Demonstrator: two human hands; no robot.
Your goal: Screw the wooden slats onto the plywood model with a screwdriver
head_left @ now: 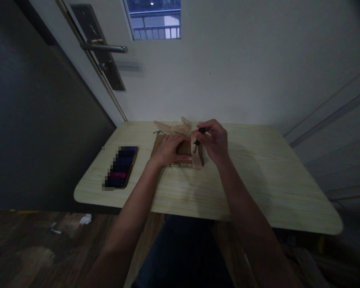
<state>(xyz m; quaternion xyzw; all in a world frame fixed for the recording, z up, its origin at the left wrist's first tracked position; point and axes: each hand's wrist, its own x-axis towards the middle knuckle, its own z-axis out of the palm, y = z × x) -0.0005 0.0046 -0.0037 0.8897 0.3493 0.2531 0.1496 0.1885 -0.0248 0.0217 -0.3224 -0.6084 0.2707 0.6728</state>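
A flat brown cardboard piece [184,149] lies on the table, with a tan strip [197,158] across its right end. My left hand [170,150] rests on the cardboard, fingers spread and thumb apart, pressing it from above. Over the strip, my right hand [214,138] pinches a small black-handled tool [201,131] between thumb and fingers. Its thin shaft points down toward the strip and looks like a screwdriver's; the tip is too small to make out. Crumpled tan strips [176,127] lie behind the cardboard. Several thin dark pieces [158,132], like screws or nails, sit by its far left corner.
A smartphone [121,168] lies on the left of the pale wooden table [272,180]. The table's back edge meets a white door [227,80] with a metal handle [104,48]. A dark panel [42,128] stands at the left, and white scraps [86,219] lie on the floor.
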